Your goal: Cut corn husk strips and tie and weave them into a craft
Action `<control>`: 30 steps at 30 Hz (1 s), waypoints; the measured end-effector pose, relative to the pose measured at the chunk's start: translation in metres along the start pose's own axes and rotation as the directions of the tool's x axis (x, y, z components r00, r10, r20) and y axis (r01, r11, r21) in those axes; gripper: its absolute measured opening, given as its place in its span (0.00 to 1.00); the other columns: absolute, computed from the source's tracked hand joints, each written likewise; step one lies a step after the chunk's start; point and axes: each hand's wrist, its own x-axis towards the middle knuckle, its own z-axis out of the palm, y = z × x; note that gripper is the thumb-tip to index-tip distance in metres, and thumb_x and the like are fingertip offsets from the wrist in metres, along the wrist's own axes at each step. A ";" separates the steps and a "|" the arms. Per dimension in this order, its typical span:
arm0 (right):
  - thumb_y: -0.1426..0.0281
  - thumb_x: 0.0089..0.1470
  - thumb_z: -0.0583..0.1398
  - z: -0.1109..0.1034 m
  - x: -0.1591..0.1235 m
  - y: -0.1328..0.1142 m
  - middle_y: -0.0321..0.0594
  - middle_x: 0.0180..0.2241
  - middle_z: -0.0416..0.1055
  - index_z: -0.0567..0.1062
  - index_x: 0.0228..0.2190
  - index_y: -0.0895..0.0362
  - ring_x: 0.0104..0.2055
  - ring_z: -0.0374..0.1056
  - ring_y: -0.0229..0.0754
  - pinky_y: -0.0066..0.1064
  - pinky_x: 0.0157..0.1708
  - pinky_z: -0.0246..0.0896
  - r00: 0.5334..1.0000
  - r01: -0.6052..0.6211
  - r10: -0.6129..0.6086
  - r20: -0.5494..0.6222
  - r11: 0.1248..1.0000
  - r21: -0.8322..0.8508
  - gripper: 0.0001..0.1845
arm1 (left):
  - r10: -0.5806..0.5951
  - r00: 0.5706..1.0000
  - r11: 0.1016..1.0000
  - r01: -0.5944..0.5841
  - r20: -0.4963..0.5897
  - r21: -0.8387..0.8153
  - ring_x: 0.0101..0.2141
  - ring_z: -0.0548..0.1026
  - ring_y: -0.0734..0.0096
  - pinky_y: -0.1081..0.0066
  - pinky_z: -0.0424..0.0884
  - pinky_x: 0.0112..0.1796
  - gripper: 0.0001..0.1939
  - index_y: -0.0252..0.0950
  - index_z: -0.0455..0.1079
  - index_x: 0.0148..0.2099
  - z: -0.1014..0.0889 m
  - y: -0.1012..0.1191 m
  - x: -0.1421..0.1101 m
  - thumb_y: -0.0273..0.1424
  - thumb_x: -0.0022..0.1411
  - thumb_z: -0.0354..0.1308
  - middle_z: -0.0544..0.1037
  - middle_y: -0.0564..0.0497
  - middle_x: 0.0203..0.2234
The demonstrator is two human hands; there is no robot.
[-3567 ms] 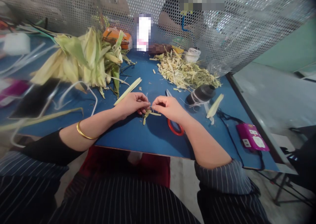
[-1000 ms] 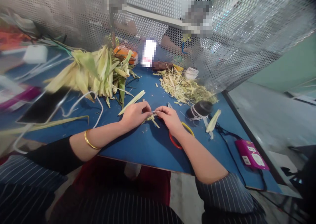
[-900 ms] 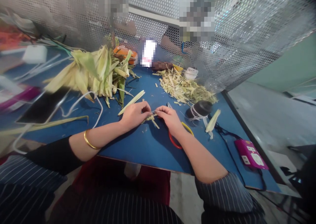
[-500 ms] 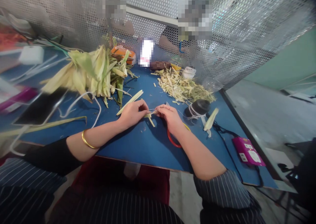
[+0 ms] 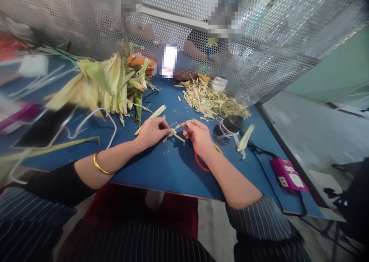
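My left hand (image 5: 152, 133) pinches a small knot-like bundle of corn husk strips (image 5: 173, 132), whose ends stick out in several directions. Just right of it is my right hand (image 5: 198, 137), thumb and fingers closed together near a strip's end; whatever they hold is too fine to make out. Under my right wrist lie red and yellow looped handles (image 5: 200, 162), apparently of scissors, largely covered. A black spool (image 5: 230, 125) wound with white thread stands beyond my right hand. Behind my left hand lies a flat husk strip (image 5: 158, 111).
A big pile of corn husks (image 5: 106, 85) lies at left, near a dark tablet-like device (image 5: 44, 127) and white cable. Shredded husk (image 5: 207, 100) is heaped at the back, before a perforated metal screen. A magenta power strip (image 5: 289, 174) sits at right; one husk piece (image 5: 246, 139) lies nearby.
My right hand has drawn slightly away from my left, widening the gap between the fingertips. The husk bundle now shows more openly at my left fingertips.
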 end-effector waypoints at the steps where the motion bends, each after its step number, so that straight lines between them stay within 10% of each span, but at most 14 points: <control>1: 0.65 0.46 0.62 0.001 -0.001 -0.001 0.37 0.32 0.75 0.71 0.25 0.56 0.23 0.64 0.32 0.27 0.22 0.54 0.999 0.025 -0.025 0.022 1.000 -0.006 0.07 | 0.002 1.000 1.000 -0.002 -0.003 0.004 0.26 0.71 0.73 0.70 0.63 0.29 0.08 0.35 0.72 0.27 0.000 0.000 0.000 0.35 0.51 0.60 0.77 0.52 0.23; 9: 0.62 0.50 0.61 -0.002 0.004 0.007 0.34 0.27 0.73 0.68 0.26 0.56 0.25 0.70 0.33 0.26 0.26 0.61 0.996 0.031 -0.024 0.092 0.997 -0.075 0.10 | 0.005 1.000 1.000 -0.004 0.011 -0.008 0.26 0.71 0.73 0.70 0.64 0.28 0.07 0.35 0.72 0.28 0.002 -0.003 0.001 0.34 0.51 0.60 0.76 0.52 0.23; 16: 0.63 0.48 0.62 -0.005 0.010 0.012 0.32 0.24 0.71 0.68 0.25 0.56 0.26 0.71 0.34 0.26 0.27 0.61 0.998 0.001 0.003 0.063 0.998 -0.061 0.11 | 0.244 0.970 0.964 -0.243 -0.003 -0.108 0.29 0.70 0.76 0.71 0.65 0.32 0.05 0.34 0.69 0.28 0.001 0.004 -0.001 0.30 0.52 0.61 0.78 0.49 0.33; 25: 0.66 0.48 0.62 -0.006 0.009 0.011 0.31 0.22 0.70 0.68 0.24 0.56 0.22 0.66 0.31 0.24 0.24 0.57 0.997 0.007 0.001 0.081 0.996 -0.091 0.08 | 0.231 0.950 0.856 -0.096 0.211 -0.507 0.35 0.75 0.71 0.69 0.69 0.35 0.09 0.34 0.65 0.31 0.005 0.006 -0.003 0.33 0.56 0.61 0.79 0.45 0.34; 30: 0.66 0.48 0.61 -0.006 0.008 0.008 0.31 0.21 0.69 0.68 0.24 0.56 0.20 0.63 0.30 0.24 0.21 0.54 0.997 -0.016 0.023 0.069 0.994 -0.109 0.08 | 0.217 0.945 0.894 -0.092 0.245 -0.439 0.25 0.68 0.78 0.74 0.63 0.27 0.08 0.33 0.67 0.31 0.005 0.006 -0.001 0.33 0.56 0.60 0.74 0.52 0.25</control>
